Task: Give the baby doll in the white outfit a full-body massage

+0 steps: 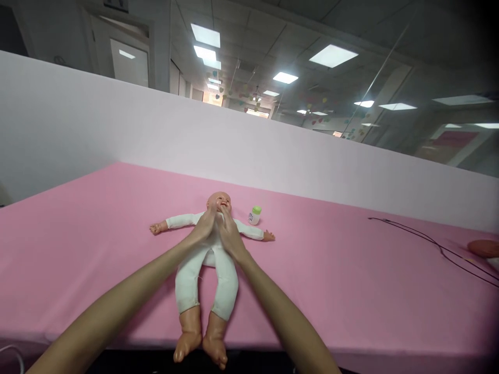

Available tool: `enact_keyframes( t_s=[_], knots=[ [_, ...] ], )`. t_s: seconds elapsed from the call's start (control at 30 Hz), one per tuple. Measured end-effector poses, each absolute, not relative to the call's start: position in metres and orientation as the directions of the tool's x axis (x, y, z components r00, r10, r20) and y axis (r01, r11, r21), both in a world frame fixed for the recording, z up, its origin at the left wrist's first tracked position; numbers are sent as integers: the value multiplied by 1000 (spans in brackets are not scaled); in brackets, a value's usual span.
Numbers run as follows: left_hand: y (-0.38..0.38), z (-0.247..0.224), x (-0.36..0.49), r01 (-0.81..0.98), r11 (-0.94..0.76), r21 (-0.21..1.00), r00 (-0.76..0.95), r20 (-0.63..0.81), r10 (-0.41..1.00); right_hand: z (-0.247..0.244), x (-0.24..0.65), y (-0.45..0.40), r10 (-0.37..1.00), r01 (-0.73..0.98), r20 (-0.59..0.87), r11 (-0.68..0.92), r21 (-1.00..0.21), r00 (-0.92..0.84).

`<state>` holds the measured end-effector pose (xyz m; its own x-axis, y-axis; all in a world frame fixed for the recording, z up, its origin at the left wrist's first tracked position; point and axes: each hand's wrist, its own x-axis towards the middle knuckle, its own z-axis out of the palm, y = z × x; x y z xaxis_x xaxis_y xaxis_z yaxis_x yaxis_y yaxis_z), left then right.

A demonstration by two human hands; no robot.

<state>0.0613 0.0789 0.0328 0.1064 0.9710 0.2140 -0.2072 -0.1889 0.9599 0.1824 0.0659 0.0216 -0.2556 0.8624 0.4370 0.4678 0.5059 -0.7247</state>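
Pink surface (351,291) under the baby doll (208,257) could let it slide if your open left hand (203,227) and right hand (230,236), together on its face, press unevenly.

This is an open-plan office, as far as I can see: flat, white, rectangular light panels (333,55) set in a grey tiled drop ceiling (249,31) at twelve o'clock, a tall clear glass partition (385,88) at one o'clock, small coloured paper hearts (315,101) beyond it, and a white panelled door (128,62) at eleven o'clock.
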Motion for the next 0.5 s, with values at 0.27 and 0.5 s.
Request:
enact_keyframes(
  t_s=[0.27,0.5],
  knots=[
    [91,-21,39,583,-420,695,264,327,907,-30,208,99,891,680,345,450,-580,-295],
    [94,-17,15,551,-272,789,178,207,962,-26,217,106,961,702,267,241,-670,-75]
  ],
)
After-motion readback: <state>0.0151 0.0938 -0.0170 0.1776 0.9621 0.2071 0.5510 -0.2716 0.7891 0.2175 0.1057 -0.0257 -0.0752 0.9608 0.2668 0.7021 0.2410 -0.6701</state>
